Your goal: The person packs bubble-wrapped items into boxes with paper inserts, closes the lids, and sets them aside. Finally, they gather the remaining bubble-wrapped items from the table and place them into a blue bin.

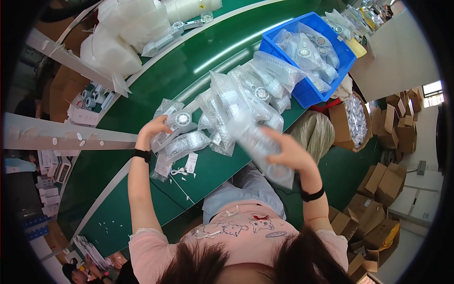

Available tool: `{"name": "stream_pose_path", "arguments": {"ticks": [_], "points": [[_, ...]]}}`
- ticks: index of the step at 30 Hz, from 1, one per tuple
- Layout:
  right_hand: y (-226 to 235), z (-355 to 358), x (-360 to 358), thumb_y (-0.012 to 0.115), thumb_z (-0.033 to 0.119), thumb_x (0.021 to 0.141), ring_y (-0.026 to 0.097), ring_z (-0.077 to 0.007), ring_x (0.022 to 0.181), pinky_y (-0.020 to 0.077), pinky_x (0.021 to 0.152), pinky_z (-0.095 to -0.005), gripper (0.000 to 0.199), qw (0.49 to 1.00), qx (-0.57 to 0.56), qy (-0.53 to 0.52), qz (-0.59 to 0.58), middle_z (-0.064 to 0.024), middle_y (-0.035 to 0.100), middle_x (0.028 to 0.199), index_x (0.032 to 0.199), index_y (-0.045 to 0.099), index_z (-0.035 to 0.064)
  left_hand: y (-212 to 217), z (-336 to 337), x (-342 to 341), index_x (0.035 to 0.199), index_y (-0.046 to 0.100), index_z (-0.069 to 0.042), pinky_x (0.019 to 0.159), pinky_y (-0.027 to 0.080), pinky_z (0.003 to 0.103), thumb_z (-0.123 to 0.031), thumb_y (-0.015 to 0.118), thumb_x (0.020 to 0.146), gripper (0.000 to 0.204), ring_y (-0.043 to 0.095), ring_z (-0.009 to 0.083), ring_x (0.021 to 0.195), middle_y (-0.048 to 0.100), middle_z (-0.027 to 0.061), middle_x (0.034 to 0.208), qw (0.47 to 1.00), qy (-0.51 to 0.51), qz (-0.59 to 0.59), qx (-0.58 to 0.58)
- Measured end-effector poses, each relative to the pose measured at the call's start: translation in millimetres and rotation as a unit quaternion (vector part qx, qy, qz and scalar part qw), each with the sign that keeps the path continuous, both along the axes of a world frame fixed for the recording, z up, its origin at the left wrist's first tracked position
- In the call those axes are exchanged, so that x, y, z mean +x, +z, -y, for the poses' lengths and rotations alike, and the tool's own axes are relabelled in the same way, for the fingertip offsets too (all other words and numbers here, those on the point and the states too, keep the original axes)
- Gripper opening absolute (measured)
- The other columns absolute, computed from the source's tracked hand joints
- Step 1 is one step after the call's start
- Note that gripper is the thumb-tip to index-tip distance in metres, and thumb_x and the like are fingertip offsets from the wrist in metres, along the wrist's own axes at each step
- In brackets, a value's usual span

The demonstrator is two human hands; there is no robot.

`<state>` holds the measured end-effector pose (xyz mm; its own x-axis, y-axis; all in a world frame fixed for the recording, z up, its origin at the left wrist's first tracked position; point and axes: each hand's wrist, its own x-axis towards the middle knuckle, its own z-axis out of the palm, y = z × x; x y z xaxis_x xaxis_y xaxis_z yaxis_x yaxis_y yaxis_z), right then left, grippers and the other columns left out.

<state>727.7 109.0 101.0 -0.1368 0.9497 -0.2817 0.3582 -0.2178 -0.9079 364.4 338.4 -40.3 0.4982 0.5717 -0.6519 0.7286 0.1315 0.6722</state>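
My left hand (pixel 156 127) is closed over the edge of a bubble-bagged shower head (pixel 178 120), whose round white face shows through the clear wrap. In my right hand (pixel 289 150) is another bubble-bagged shower head (pixel 263 147), held tilted above the table's front edge and smeared by motion. Between and beyond the hands lies a heap of similar bagged shower heads (pixel 231 97). One more bubble-wrapped bag (pixel 188 143) lies just right of my left hand.
A blue bin (pixel 309 97) at the far right holds more bagged pieces. On the green table (pixel 142 201) are a white cable (pixel 178 171), a paper tag (pixel 191 162) and scraps. Bubble-wrap rolls (pixel 127 28) lie at the back. A grey post (pixel 71 132) stands left; cartons (pixel 373 208) sit right.
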Motion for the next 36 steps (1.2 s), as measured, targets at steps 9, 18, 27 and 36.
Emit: {"name": "stream_pose_path", "arguments": {"ticks": [9,18,27,36], "points": [[-85.6,-140.1,62.1,0.065,0.024,0.059,0.049,-0.036,0.097,0.0405,0.084,-0.0394,0.067,0.854,-0.025,-0.11,0.508,-0.0213,0.049,0.108,0.118,0.042,0.0034,113.2,71.1,78.9,0.118,0.04,-0.003,0.08,0.042,0.029,-0.005,0.056,0.07,0.051,0.052,0.0178,0.095,0.052,0.0084,0.106,0.834,0.42,0.358,-0.013],[-70.5,-104.8,53.0,0.058,0.018,0.074,0.04,-0.0371,0.108,0.0379,0.084,-0.0426,0.038,0.944,0.197,-0.254,0.07,-0.0179,0.043,0.118,0.109,0.051,0.0044,50.1,77.7,282.2,0.108,0.032,0.006,0.081,0.038,0.041,-0.017,0.061,0.066,0.057,0.048,0.0324,0.095,0.044,0.0234,0.099,0.871,0.3,0.162,0.354],[-75.0,-85.5,3.3,0.057,0.007,0.071,0.045,-0.0347,0.103,0.0375,0.086,-0.0407,0.037,0.848,0.218,-0.021,0.482,-0.0161,0.049,0.11,0.108,0.052,0.0047,30.1,21.8,79.5,0.095,0.05,-0.005,0.074,0.043,0.035,-0.009,0.061,0.064,0.034,0.054,0.0262,0.088,0.054,0.0109,0.094,0.844,0.23,-0.049,0.482],[-182.5,-94.1,-204.0,0.056,0.008,0.063,0.045,-0.0313,0.102,0.0322,0.087,-0.0509,0.042,0.835,0.383,0.13,0.374,-0.0149,0.049,0.103,0.105,0.049,0.0047,-53.5,-10.6,34.2,0.109,0.045,-0.007,0.079,0.037,0.05,-0.029,0.07,0.056,0.062,0.049,0.0316,0.101,0.051,0.0151,0.109,0.893,0.024,-0.337,0.296]]}}
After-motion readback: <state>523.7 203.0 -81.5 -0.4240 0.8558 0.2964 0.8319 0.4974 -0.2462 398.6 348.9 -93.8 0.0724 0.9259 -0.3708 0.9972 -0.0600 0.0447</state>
